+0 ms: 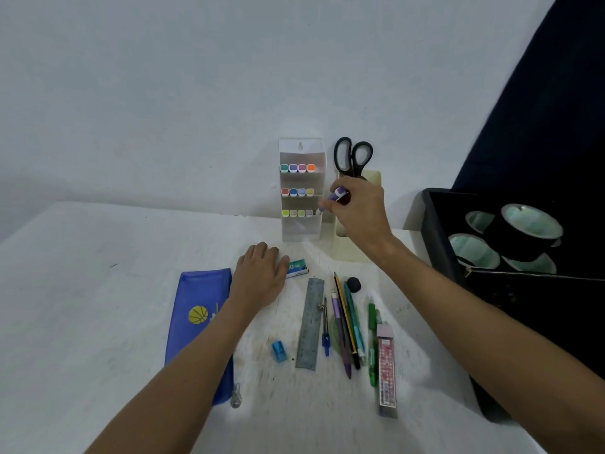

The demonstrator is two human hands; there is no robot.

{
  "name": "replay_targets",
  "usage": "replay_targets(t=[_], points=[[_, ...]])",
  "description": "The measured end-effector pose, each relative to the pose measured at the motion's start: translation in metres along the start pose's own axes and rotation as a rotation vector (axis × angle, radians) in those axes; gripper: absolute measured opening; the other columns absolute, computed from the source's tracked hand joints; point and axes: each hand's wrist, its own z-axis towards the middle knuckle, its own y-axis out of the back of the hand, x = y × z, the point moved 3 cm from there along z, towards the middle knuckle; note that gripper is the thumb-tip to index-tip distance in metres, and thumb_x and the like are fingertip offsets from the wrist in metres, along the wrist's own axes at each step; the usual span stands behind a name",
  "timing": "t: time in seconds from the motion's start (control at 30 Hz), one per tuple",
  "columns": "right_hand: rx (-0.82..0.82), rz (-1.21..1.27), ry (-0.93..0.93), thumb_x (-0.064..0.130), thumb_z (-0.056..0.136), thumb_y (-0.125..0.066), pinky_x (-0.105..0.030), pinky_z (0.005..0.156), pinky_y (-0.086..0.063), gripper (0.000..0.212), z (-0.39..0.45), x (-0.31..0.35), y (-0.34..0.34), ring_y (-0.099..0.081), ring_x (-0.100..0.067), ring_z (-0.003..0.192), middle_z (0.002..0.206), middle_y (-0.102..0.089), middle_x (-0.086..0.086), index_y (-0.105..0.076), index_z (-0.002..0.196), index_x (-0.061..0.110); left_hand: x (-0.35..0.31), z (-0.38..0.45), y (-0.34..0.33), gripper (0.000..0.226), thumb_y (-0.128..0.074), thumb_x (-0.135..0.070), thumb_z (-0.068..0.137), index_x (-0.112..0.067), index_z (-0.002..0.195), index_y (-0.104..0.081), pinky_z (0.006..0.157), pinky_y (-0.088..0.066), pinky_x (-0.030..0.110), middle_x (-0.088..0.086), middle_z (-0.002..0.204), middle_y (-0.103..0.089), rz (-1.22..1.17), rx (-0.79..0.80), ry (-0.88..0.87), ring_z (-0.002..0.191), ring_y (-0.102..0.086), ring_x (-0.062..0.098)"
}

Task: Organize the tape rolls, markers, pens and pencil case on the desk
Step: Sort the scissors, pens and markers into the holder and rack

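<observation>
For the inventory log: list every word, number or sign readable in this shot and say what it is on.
No text reads clearly.
Eraser box: white print on teal, partly covered by the left hand, blurred.
Pink lead case: rows of print, too small.
Steel ruler: markings, unreadable.
Blue pencil case: yellow basketball emblem, no legible words.

Black-handled scissors (353, 157) stand upright in a cream holder (373, 181) against a pale wall (196, 93). On the white desk (82, 273) lie a steel ruler (310, 322), a blue pencil sharpener (279, 351), a compass with a blue tip (325, 329), a dark round eraser (354, 284), a boxed green-labelled eraser (298, 268) and a long pink patterned case (387, 368), set near one another.
</observation>
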Motion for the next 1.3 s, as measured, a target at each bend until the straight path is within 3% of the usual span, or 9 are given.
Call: replay_targets(t=[0.1, 0.17, 0.3, 0.47, 0.7, 0.93, 1.3], points=[[-0.013, -0.121, 0.043, 0.020, 0.077, -0.077, -0.024, 0.068, -0.045, 0.017, -0.001, -0.003, -0.007, -0.053, -0.012, 0.077, 0.084, -0.061, 0.001, -0.069, 0.088, 0.009, -0.001, -0.001, 0.001, 0.053, -0.021, -0.046, 0.091, -0.010, 0.094, -0.060, 0.074, -0.044, 0.037, 0.007, 0.094, -0.058, -0.026, -0.012, 0.015, 0.090, -0.053, 0.025], [-0.024, -0.192, 0.074, 0.024, 0.079, -0.075, -0.024, 0.065, -0.045, 0.020, -0.001, -0.004, -0.010, -0.050, -0.010, 0.074, 0.086, -0.055, 0.003, -0.071, 0.093, 0.010, -0.002, -0.002, 0.002, 0.053, -0.021, -0.047, 0.091, -0.011, 0.094, -0.060, 0.075, -0.045, 0.037, 0.007, 0.094, -0.058, -0.033, -0.022, 0.017, 0.090, -0.053, 0.025], [0.038, -0.396, 0.112, 0.033, 0.083, -0.070, -0.030, 0.067, -0.043, 0.025, -0.002, -0.005, -0.020, -0.054, -0.017, 0.079, 0.088, -0.064, -0.003, -0.069, 0.095, 0.011, -0.001, -0.002, 0.001, 0.053, -0.020, -0.047, 0.091, -0.012, 0.093, -0.059, 0.076, -0.045, 0.037, 0.006, 0.094, -0.058, -0.038, -0.027, 0.014, 0.090, -0.053, 0.024], [0.254, -0.509, 0.004, 0.017, 0.090, -0.061, -0.027, 0.074, -0.045, 0.016, 0.003, -0.013, -0.033, -0.064, -0.024, 0.090, 0.099, -0.068, -0.010, -0.069, 0.101, 0.008, 0.000, -0.001, -0.001, 0.053, -0.020, -0.048, 0.091, -0.013, 0.093, -0.059, 0.081, -0.045, 0.038, 0.004, 0.096, -0.057, -0.056, -0.035, 0.031, 0.092, -0.052, 0.023], [0.315, -0.740, 0.065, 0.018, 0.092, -0.058, -0.035, 0.078, -0.052, 0.020, 0.016, -0.007, -0.037, -0.065, -0.027, 0.094, 0.107, -0.066, -0.011, -0.062, 0.109, 0.010, 0.000, -0.001, -0.003, 0.055, -0.020, -0.049, 0.091, -0.013, 0.098, -0.061, 0.084, -0.045, 0.038, 0.005, 0.101, -0.059, -0.065, -0.032, 0.042, 0.096, -0.053, 0.023], [0.431, -0.830, 0.039, 0.022, 0.091, -0.057, -0.038, 0.079, -0.055, 0.024, 0.025, -0.010, -0.041, -0.065, -0.027, 0.094, 0.106, -0.064, -0.011, -0.061, 0.111, 0.010, 0.000, -0.001, -0.002, 0.056, -0.019, -0.049, 0.091, -0.013, 0.099, -0.061, 0.084, -0.045, 0.037, 0.005, 0.102, -0.059, -0.065, -0.036, 0.039, 0.097, -0.053, 0.022], [0.492, -0.921, 0.063, 0.017, 0.095, -0.049, -0.035, 0.072, -0.048, 0.021, 0.028, -0.006, -0.049, -0.063, -0.027, 0.093, 0.107, -0.062, -0.011, -0.059, 0.112, 0.009, -0.002, -0.002, 0.001, 0.052, -0.019, -0.047, 0.093, -0.015, 0.097, -0.059, 0.085, -0.043, 0.036, 0.002, 0.103, -0.057, -0.059, -0.020, 0.050, 0.098, -0.050, 0.020]])
